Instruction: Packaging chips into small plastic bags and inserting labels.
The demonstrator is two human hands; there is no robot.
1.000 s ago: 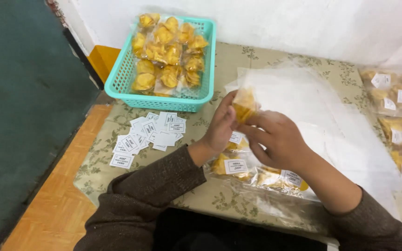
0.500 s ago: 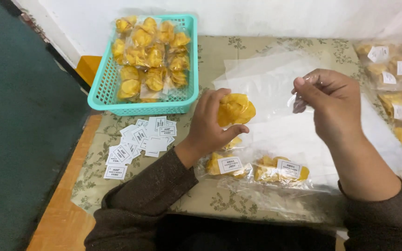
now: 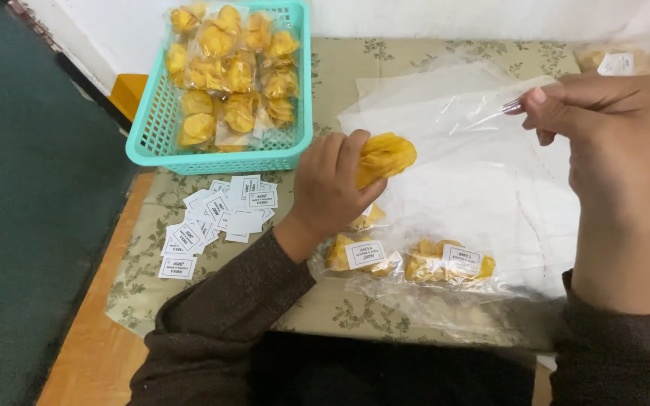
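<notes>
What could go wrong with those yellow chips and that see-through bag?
The left hand pinches the yellow chips only at one end, so a piece might snap off or drop onto the table. The right hand holds the thin clear bag by one corner; it looks floppy and might sag shut. The loose paper labels by the left sleeve might get brushed off.
</notes>
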